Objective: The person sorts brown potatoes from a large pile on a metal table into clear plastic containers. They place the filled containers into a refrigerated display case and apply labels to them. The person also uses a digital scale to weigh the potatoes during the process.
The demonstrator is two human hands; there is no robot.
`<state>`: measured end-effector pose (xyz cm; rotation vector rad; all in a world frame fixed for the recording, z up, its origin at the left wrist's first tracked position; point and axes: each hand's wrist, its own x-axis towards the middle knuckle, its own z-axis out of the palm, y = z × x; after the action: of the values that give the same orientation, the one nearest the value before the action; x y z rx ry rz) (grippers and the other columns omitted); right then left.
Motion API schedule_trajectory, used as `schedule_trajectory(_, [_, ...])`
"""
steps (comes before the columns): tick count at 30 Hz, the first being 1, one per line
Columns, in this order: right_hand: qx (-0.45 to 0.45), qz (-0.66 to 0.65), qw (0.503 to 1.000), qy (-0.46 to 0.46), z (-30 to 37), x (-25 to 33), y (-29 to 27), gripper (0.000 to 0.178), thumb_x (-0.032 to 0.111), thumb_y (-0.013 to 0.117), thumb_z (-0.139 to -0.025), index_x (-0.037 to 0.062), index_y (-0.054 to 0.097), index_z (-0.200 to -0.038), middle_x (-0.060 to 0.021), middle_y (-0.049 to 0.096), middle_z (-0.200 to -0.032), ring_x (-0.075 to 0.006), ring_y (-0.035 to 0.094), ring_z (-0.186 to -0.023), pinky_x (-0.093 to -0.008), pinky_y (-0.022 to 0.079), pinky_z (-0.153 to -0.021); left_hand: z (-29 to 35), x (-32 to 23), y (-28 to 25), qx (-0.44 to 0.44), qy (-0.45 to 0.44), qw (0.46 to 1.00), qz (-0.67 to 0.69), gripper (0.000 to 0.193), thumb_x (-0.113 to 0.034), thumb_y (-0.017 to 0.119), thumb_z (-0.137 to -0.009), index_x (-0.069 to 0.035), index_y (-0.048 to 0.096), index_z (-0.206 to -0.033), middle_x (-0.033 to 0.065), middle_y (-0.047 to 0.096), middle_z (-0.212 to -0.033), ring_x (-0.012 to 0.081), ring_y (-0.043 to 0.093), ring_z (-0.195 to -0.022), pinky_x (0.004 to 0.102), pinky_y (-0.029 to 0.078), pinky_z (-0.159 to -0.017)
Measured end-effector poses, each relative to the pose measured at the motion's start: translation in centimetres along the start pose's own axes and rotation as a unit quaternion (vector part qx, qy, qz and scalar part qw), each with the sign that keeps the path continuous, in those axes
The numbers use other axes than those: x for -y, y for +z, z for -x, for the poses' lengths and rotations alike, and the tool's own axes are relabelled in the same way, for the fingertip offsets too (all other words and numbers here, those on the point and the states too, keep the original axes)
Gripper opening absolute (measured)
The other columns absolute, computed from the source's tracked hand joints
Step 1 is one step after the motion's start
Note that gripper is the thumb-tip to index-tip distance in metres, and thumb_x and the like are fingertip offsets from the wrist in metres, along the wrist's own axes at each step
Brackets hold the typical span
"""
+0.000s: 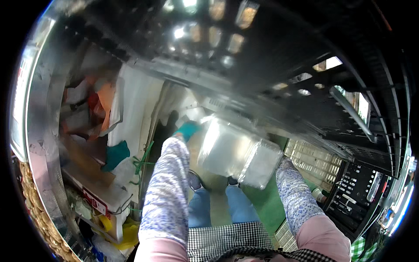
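A large clear plastic-wrapped package (227, 150), shiny and blurred, sits tilted between my forearms, above my feet. My left hand (188, 129), in a teal glove smeared by motion, is closed at the package's upper left edge. On the other side, my right sleeve (294, 190) reaches the package's right end. The right hand itself is hidden there, so its fingers do not show. Just beyond the package, a big black perforated plastic crate (262, 56) fills the upper part of the view, close to me.
To the left stands an open white box (135, 100) beside orange and red scraps (102, 105), a teal cloth (117, 155) and green cord (143, 163). A pale slatted crate (316, 159) and another black crate (351, 196) are on the right. Green floor (266, 203) shows below.
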<state>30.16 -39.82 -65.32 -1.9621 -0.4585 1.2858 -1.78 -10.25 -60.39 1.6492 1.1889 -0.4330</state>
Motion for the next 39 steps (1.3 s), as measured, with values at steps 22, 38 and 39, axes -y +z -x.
schedule_trajectory(22, [0.047, 0.381, 0.917, -0.104, -5.3, -3.0, 7.8, 0.036, 0.009, 0.050, -0.088, 0.0044, 0.054, -0.124, -0.0185, 0.062, -0.114, -0.0303, 0.059, -0.110, -0.0359, 0.044, -0.097, 24.6, 13.9, 15.6, -0.279, -0.192, 0.771, 0.540, 0.071, -0.041, 0.044, -0.101, -0.007, 0.009, -0.153, 0.0099, 0.030, -0.151, 0.0239, 0.036, -0.133, 0.0337, 0.029, -0.110])
schedule_trajectory(38, [0.191, 0.465, 0.857, -0.112, -8.2, -15.0, 9.3, 0.043, 0.012, 0.049, -0.092, -0.0007, 0.045, -0.132, -0.0218, 0.058, -0.117, -0.0331, 0.056, -0.111, -0.0379, 0.043, -0.097, 12.5, 43.3, 25.3, -0.124, -0.217, 0.680, 0.690, 0.050, -0.038, 0.030, -0.103, -0.006, 0.040, -0.139, 0.0153, 0.048, -0.138, 0.0291, 0.048, -0.124, 0.0404, 0.043, -0.104])
schedule_trajectory(39, [0.184, 0.452, 0.865, -0.120, -7.2, -15.0, 8.3, 0.043, 0.012, 0.049, -0.092, -0.0010, 0.044, -0.133, -0.0220, 0.058, -0.117, -0.0332, 0.056, -0.111, -0.0380, 0.043, -0.097, 11.9, 42.1, 23.9, -0.124, -0.220, 0.689, 0.679, 0.050, -0.038, 0.030, -0.103, -0.006, 0.041, -0.139, 0.0153, 0.048, -0.138, 0.0291, 0.049, -0.124, 0.0404, 0.043, -0.104])
